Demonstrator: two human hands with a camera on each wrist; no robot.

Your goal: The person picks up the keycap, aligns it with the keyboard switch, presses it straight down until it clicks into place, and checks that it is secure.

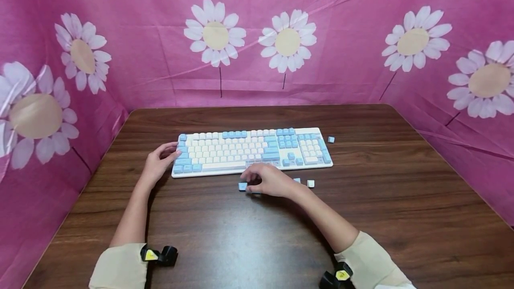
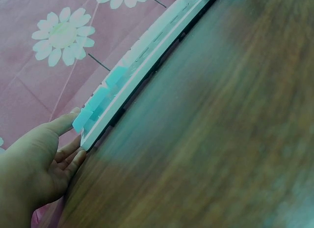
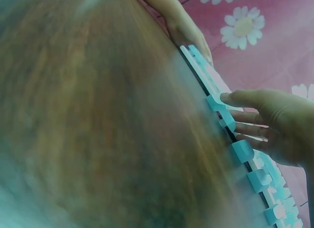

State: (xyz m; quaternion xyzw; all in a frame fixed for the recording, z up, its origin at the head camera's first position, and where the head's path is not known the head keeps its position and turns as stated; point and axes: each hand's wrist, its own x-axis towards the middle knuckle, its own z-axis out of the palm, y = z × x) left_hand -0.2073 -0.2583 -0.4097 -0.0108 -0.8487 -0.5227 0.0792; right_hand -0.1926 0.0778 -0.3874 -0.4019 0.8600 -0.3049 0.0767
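Note:
A white and light-blue keyboard (image 1: pixel 225 150) lies across the table, its bottom row partly bare of keycaps right of the space bar. My left hand (image 1: pixel 156 164) grips the keyboard's left end; in the left wrist view, the thumb lies over the blue corner keycap (image 2: pixel 83 120) and other fingers touch the side. In front of the keyboard, my right hand (image 1: pixel 271 181) bends its fingers with a gap between thumb and forefinger. Right by its thumb tip sits a loose blue keycap (image 1: pixel 242 186). Another blue keycap (image 3: pixel 227 119) overlaps the fingers in the right wrist view.
Further right along the front edge lie a blue keycap (image 1: pixel 297 180) and a white keycap (image 1: pixel 311 183). One more blue keycap (image 1: pixel 331 139) is beyond the keyboard's right end. A pink flowered cloth (image 1: pixel 249 84) surrounds the brown wooden table (image 1: pixel 401 182).

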